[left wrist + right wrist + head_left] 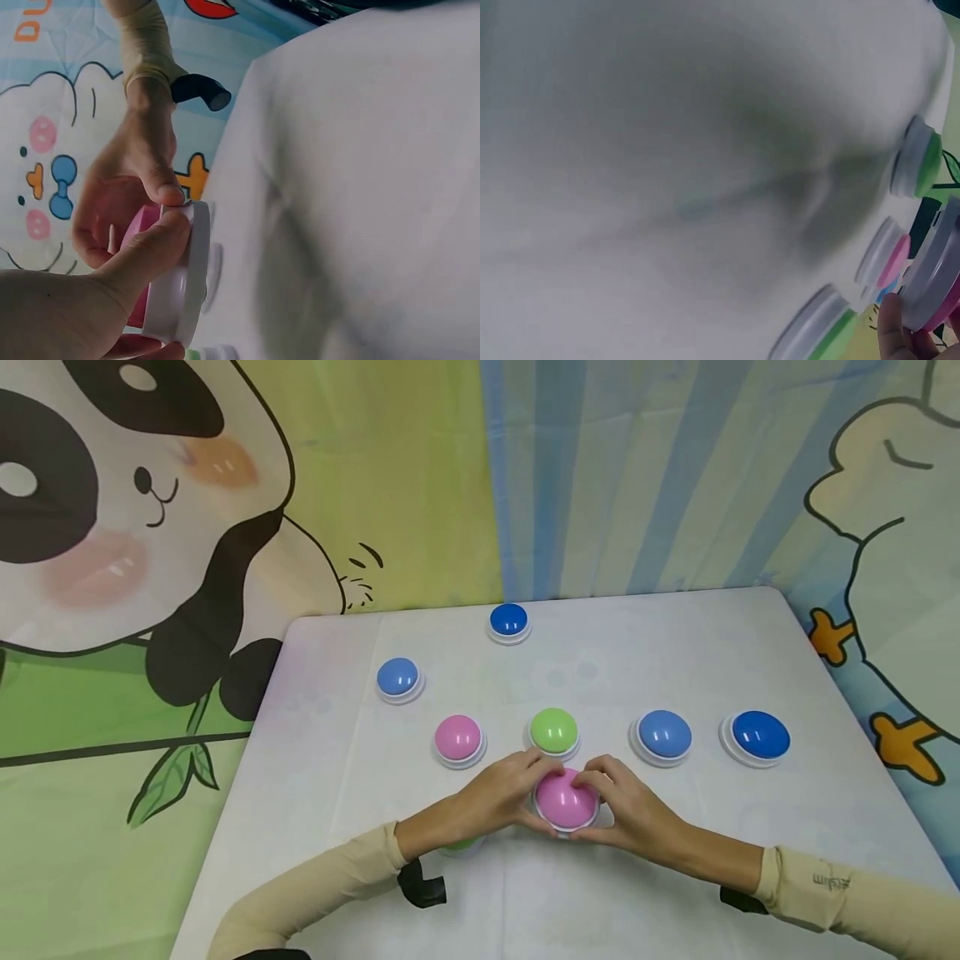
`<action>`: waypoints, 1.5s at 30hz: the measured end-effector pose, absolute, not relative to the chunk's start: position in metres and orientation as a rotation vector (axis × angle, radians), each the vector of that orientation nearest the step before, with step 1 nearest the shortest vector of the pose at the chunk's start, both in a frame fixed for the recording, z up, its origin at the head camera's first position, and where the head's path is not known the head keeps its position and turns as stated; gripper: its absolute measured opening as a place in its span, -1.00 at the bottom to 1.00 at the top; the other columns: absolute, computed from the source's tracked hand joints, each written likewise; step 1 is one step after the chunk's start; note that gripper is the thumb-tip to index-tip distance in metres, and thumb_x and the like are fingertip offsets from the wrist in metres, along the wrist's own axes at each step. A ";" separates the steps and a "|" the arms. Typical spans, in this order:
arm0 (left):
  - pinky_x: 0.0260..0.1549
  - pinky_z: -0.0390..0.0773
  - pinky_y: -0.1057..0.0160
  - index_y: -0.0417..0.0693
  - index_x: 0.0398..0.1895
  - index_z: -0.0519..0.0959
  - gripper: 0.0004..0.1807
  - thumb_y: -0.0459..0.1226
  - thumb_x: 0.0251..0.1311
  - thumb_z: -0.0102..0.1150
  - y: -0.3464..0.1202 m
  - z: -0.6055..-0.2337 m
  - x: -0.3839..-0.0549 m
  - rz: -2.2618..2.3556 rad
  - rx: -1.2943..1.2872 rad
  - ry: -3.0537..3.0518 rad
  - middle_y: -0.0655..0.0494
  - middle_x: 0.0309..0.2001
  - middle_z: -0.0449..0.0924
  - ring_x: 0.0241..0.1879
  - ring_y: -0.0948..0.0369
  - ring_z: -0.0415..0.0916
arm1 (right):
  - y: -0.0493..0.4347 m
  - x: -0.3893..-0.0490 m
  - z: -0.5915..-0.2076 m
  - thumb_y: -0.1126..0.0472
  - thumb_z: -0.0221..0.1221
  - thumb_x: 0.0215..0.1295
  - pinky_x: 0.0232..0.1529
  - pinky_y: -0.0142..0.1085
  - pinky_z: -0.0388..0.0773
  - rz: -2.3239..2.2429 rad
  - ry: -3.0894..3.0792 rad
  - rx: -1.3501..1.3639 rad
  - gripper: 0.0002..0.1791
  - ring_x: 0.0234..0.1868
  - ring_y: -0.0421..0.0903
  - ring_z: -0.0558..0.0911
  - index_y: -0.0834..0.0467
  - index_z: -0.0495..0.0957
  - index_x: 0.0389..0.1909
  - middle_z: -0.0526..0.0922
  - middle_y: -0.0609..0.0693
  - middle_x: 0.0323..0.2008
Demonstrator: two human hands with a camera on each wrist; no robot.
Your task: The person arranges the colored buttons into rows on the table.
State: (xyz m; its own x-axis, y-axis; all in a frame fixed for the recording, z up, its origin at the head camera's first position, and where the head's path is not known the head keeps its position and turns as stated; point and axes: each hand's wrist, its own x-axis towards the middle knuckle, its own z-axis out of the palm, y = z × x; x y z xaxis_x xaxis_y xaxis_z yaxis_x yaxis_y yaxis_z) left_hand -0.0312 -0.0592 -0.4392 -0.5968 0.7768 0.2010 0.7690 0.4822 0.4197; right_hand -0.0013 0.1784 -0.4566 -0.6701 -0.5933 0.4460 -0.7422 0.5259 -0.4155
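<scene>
Both hands hold a pink dome push button (567, 802) with a white round base, in the lower middle of the head view. My left hand (512, 789) grips its left side and my right hand (636, 806) its right side, fingers at the far rim and thumbs at the near rim. In the left wrist view, the button's white base (177, 281) is tipped on edge, with the thumbs of both hands on it. The right wrist view has the base (932, 259) raised off the table. Just beyond the held button stands a green button (553, 731).
On the white table (600, 902) stand another pink button (458, 739), a light blue button (397, 677), a dark blue button (508, 620) at the back, and two blue buttons on the right. My left forearm partly hides a second green button (459, 846). Cartoon-printed cloth surrounds the table.
</scene>
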 end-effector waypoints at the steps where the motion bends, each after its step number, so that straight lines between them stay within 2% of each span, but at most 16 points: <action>1: 0.06 0.52 0.48 0.01 0.15 0.45 -0.16 0.14 -0.23 0.52 -0.059 -0.444 -0.031 0.729 1.393 2.693 0.15 0.03 0.51 -0.01 0.30 0.51 | 0.178 -0.001 -0.461 -0.04 0.57 -0.31 -0.08 -0.54 0.52 0.857 -2.516 1.125 -0.29 -0.09 -0.20 0.49 0.13 0.51 -0.09 0.47 -0.06 -0.11; 9: -0.11 0.55 0.45 0.04 0.13 0.46 -0.15 0.12 -0.29 0.56 -0.056 -0.469 -0.026 0.653 1.325 2.697 0.18 -0.08 0.50 -0.15 0.31 0.48 | 0.173 0.005 -0.484 -0.05 0.59 -0.38 -0.18 -0.35 0.63 0.817 -2.581 1.080 -0.25 -0.11 -0.19 0.50 0.10 0.51 -0.07 0.46 -0.06 -0.11; 24: -0.24 0.47 0.57 0.07 0.14 0.45 -0.21 0.14 -0.20 0.51 -0.052 -0.485 -0.019 0.577 1.313 2.716 0.22 -0.18 0.45 -0.25 0.37 0.40 | 0.173 0.010 -0.502 -0.09 0.59 -0.39 -0.24 -0.38 0.63 0.759 -2.643 1.052 -0.24 -0.15 -0.20 0.48 0.07 0.52 -0.08 0.46 -0.05 -0.13; 36: -0.28 0.47 0.56 0.09 0.13 0.44 -0.20 0.15 -0.21 0.51 -0.049 -0.487 -0.018 0.513 1.274 2.743 0.22 -0.20 0.42 -0.25 0.35 0.38 | 0.174 0.009 -0.504 -0.12 0.58 -0.36 -0.21 -0.34 0.66 0.697 -2.654 1.069 -0.13 -0.11 -0.20 0.47 0.12 0.49 0.06 0.47 -0.03 -0.10; 45: -0.22 0.50 0.53 0.05 0.21 0.37 -0.10 0.20 -0.22 0.48 -0.049 -0.489 -0.017 0.429 1.260 2.784 0.22 -0.14 0.44 -0.18 0.32 0.41 | 0.172 0.010 -0.501 -0.09 0.55 -0.28 -0.17 -0.31 0.65 0.663 -2.709 1.080 -0.09 -0.09 -0.16 0.44 0.16 0.43 0.15 0.44 0.00 -0.07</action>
State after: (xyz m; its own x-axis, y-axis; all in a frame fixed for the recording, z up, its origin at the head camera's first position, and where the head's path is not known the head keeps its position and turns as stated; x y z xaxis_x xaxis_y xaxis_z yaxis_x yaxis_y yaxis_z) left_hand -0.0172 -0.0489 -0.4891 -0.6653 0.7439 0.0626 0.7283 0.6284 0.2735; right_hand 0.0104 0.1716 -0.5014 -0.7294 -0.6172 0.2949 -0.6837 0.6431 -0.3449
